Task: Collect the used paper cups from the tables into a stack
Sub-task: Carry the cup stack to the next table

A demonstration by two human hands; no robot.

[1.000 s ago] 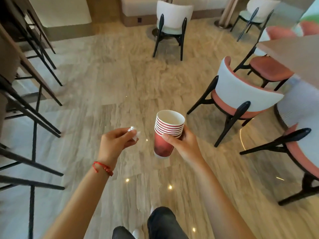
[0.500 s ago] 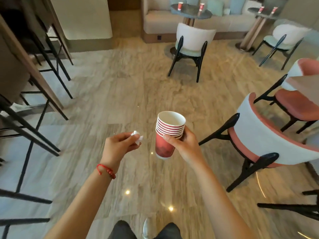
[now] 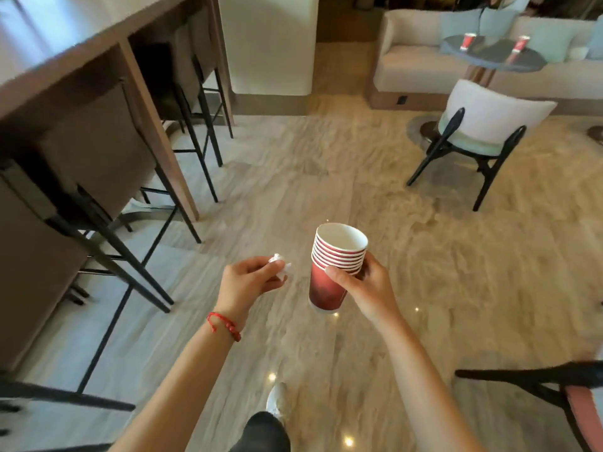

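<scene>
My right hand (image 3: 365,285) grips a stack of several red paper cups (image 3: 332,265) with white rims, upright at waist height over the floor. My left hand (image 3: 248,282), with a red string bracelet at the wrist, pinches a crumpled white tissue (image 3: 281,267) just left of the stack. Two more red paper cups, one (image 3: 469,41) on the left and one (image 3: 519,44) on the right, stand on a dark round table (image 3: 492,55) at the far right, in front of a beige sofa.
A wooden bar counter (image 3: 98,60) with black-legged stools (image 3: 107,177) runs along the left. A white-backed chair (image 3: 483,125) stands before the round table. Part of a pink-seated chair (image 3: 574,396) shows at the lower right. Marble floor lies ahead.
The view has swung left and forward: the round table with two cups and the sofa are nearer, the pink chairs have slid off to the right. Both hands hold the same things.
</scene>
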